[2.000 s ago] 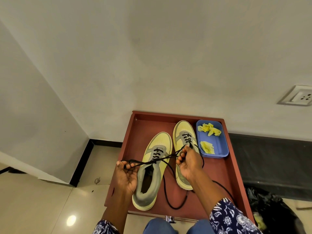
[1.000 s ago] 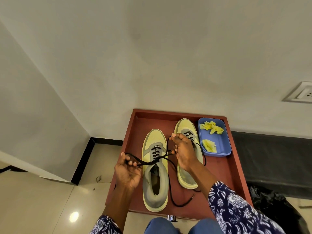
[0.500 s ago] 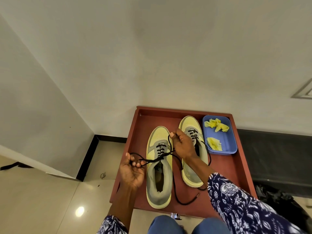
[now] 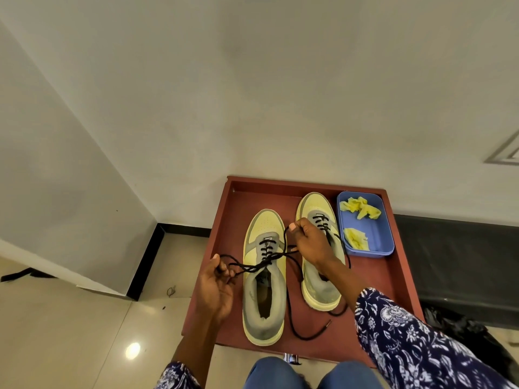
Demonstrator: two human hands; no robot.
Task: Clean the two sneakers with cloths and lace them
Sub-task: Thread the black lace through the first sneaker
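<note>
My left hand (image 4: pixel 216 287) and right hand (image 4: pixel 310 242) each grip the black lace (image 4: pixel 264 261) above the left sneaker (image 4: pixel 264 276).

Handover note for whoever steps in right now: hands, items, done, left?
Left hand grips one end of the black lace; right hand pinches the other end.
The lace runs through the left sneaker; right sneaker is beside it on the red tray.
Two yellow cloths lie in the blue tub.
Done: eyelets on both sneakers look threaded.
Left: tie the left sneaker's lace; the right sneaker's lace trails loose and looks untied.
</note>
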